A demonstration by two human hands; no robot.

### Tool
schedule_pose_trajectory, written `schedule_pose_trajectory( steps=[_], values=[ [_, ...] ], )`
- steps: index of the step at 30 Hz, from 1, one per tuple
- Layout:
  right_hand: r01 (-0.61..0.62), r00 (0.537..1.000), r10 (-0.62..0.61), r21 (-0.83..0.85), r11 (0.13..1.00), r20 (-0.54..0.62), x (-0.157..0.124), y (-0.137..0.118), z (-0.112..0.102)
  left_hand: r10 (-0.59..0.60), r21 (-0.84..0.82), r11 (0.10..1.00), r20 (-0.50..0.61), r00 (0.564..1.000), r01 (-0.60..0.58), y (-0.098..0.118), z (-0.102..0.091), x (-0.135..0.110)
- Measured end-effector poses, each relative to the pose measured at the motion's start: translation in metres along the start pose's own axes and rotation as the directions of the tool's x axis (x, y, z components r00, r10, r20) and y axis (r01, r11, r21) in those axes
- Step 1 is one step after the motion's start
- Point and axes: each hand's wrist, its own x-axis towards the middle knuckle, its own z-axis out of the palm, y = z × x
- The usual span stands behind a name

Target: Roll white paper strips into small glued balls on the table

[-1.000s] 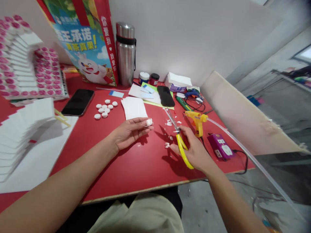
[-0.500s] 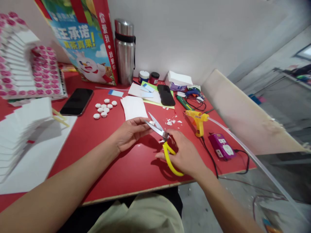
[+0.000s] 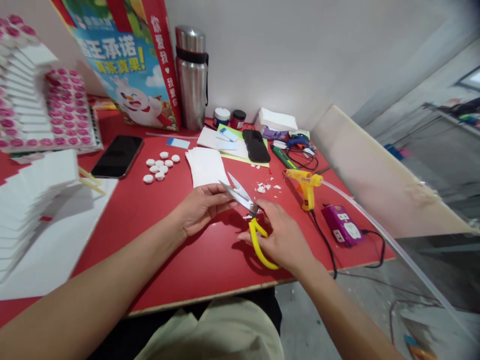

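Note:
My right hand (image 3: 281,232) is closed round the yellow handles of a pair of scissors (image 3: 258,245), whose blades are spread and point up and left. Close to the blades, my left hand (image 3: 204,207) has its thumb and fingers pinched on a small white piece, mostly hidden behind the blade. White scraps (image 3: 262,188) lie on the red table just beyond the scissors. A stack of white cards (image 3: 208,167) sits behind my left hand. Several small white rounded pieces (image 3: 161,166) are grouped to the left of the cards.
A yellow glue gun (image 3: 305,185) and a purple power adapter (image 3: 343,225) with cables stand at the right. Two phones, one black (image 3: 119,156), a steel flask (image 3: 191,80) and a printed bag (image 3: 127,65) are further back. At left stands a white stepped paper model (image 3: 33,200).
The scissors and my right hand have shifted slightly left, and the blades now cover more of the small white piece. My left hand has barely moved.

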Motion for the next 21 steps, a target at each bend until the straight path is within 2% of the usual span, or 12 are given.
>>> schedule_pose_trajectory(
  steps=[3, 10, 12, 16, 18, 21],
  values=[
    [0.035, 0.999, -0.034, 0.026, 0.999, -0.039, -0.003, 0.004, 0.003, -0.011, 0.01, 1.0, -0.001, 1.0, 0.011, -0.001, 0.0, 0.0],
    [0.033, 0.997, -0.03, 0.046, 0.998, -0.075, -0.012, 0.007, 0.005, -0.036, 0.002, 0.999, -0.021, 0.999, 0.036, -0.003, 0.003, 0.0],
    [-0.004, 0.997, 0.01, 0.087, 0.996, -0.07, -0.013, 0.007, 0.003, -0.032, -0.011, 0.999, -0.029, 0.999, 0.032, -0.003, 0.004, -0.001],
    [-0.194, 0.977, 0.208, 0.186, 0.963, -0.057, -0.013, 0.01, -0.007, -0.029, -0.022, 0.999, 0.018, 0.999, 0.029, -0.001, 0.003, -0.001],
    [-0.208, 0.972, 0.226, 0.204, 0.957, -0.068, -0.011, 0.013, -0.013, -0.049, -0.034, 0.998, 0.04, 0.998, 0.05, 0.0, 0.002, -0.001],
    [-0.165, 0.983, 0.179, 0.207, 0.964, -0.049, -0.008, 0.015, -0.02, -0.076, -0.051, 0.996, 0.044, 0.996, 0.078, 0.002, 0.0, -0.001]
  ],
)
